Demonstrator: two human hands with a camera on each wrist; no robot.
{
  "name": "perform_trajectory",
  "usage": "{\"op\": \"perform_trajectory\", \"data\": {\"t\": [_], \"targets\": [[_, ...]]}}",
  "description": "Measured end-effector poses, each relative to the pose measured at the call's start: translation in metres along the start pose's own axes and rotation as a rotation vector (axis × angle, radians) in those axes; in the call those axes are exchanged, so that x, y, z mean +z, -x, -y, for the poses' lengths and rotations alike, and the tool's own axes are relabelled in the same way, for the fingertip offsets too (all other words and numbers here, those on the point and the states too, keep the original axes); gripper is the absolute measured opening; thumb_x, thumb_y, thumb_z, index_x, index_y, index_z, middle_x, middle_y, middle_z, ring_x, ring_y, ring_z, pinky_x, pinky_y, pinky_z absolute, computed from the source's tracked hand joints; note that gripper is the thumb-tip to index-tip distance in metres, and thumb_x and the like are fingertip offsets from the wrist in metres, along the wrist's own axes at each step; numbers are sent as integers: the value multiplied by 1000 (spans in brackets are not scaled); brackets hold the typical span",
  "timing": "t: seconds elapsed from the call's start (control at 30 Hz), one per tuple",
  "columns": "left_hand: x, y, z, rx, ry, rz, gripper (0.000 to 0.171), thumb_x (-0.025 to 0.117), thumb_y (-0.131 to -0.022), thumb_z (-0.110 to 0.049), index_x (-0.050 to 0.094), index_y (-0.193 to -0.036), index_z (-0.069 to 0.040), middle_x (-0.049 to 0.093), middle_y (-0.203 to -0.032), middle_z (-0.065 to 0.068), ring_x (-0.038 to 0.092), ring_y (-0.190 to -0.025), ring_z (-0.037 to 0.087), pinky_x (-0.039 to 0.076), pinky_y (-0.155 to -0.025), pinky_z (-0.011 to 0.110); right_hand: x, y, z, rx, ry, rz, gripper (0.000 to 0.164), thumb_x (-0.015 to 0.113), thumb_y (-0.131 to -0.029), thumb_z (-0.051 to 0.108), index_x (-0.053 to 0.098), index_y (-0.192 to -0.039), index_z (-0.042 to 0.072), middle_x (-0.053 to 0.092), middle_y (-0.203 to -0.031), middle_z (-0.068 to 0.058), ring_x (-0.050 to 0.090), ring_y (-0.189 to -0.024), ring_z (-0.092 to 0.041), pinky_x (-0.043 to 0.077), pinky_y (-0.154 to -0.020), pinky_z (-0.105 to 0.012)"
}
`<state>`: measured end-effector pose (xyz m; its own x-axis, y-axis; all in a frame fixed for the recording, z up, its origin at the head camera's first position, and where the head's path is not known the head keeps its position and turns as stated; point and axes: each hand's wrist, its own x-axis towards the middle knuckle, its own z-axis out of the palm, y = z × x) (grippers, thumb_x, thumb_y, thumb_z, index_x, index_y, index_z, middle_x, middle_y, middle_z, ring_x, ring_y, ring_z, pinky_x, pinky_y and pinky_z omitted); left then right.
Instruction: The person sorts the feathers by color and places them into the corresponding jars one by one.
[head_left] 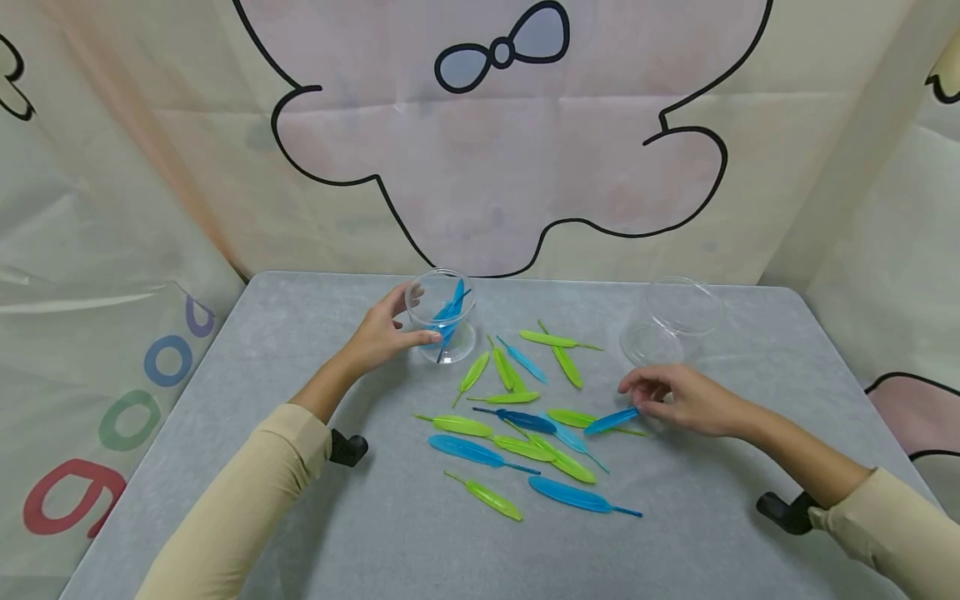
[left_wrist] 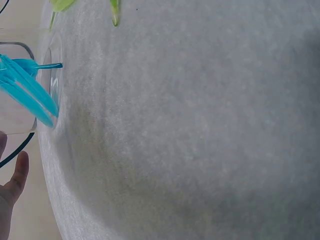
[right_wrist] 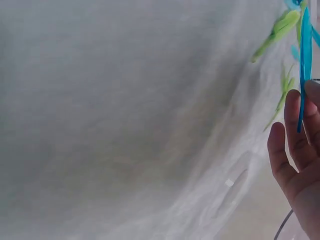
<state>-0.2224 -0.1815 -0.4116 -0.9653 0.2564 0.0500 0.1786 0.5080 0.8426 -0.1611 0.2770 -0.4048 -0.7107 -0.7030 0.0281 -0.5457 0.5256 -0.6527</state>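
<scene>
A blue feather [head_left: 611,421] is pointing away from the right hand [head_left: 690,398], which is pinching it near the quill between thumb and fingers, the remaining fingers bending loosely; in the head view the feather is overlapping a green feather [head_left: 572,417] at the right side of the scattered pile. The left hand [head_left: 378,335] is curving around the side of a clear cup [head_left: 463,343], its thumb lying along the near side and its other fingers reaching round the far side. Inside that cup, several blue feathers [head_left: 452,308] are leaning together against the wall. Between the two hands, loose green and blue feathers are spreading over the surface [head_left: 405,550], many of them crossing: a dark blue feather [head_left: 528,420] is lying near the middle, and a bright blue feather [head_left: 573,494] is resting closest to the person, with a lime-green feather [head_left: 495,500] lying just to its left. Just beyond the right hand, a second clear cup [head_left: 651,343] is standing near the far edge. Beige sleeves are covering both forearms, and black wrist mounts [head_left: 348,450] are showing below the cuffs. Behind the surface, a pale backdrop [head_left: 600,167] is hanging, bearing thick black outlines and a grey-blue bow [head_left: 501,52].
</scene>
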Motion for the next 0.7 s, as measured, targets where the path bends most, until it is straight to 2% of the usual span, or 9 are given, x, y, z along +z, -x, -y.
{"op": "perform_trajectory", "data": {"t": [0.17, 0.33, 0.5, 0.7], "targets": [[0, 0, -1, 0, 1, 5, 91, 82, -84, -34, 30, -155, -9, 42, -153, 12, 37, -142, 34, 34, -110, 60, -1, -14, 11, 26, 31, -12, 22, 69, -91, -1, 69, -111, 4, 67, -91, 7, 61, -83, -7, 55, -77, -27], [-1, 0, 0, 0, -5, 7, 92, 82, -84, -35, 30, -155, -9, 42, -153, 12, 37, -142, 34, 34, -110, 59, -2, -30, 18, 55, 36, -11, 21, 70, -91, 1, 69, -112, 3, 67, -90, 2, 60, -83, -9, 55, -77, -27], [-1, 0, -2, -8, -8, 5, 90, 82, -84, -34, 30, -155, -11, 42, -153, 11, 38, -142, 33, 35, -110, 58, -2, -45, 26, 34, 54, -29, 20, 70, -91, 0, 68, -111, 1, 68, -88, -2, 60, -82, -10, 55, -76, -28], [-1, 1, -2, -13, -4, 2, 89, 82, -84, -30, 30, -155, -12, 42, -153, 11, 38, -142, 33, 34, -110, 59, -6, -62, 38, 24, 70, -45, 22, 70, -90, -1, 69, -112, 5, 66, -87, 1, 60, -81, -11, 56, -76, -30]]}}
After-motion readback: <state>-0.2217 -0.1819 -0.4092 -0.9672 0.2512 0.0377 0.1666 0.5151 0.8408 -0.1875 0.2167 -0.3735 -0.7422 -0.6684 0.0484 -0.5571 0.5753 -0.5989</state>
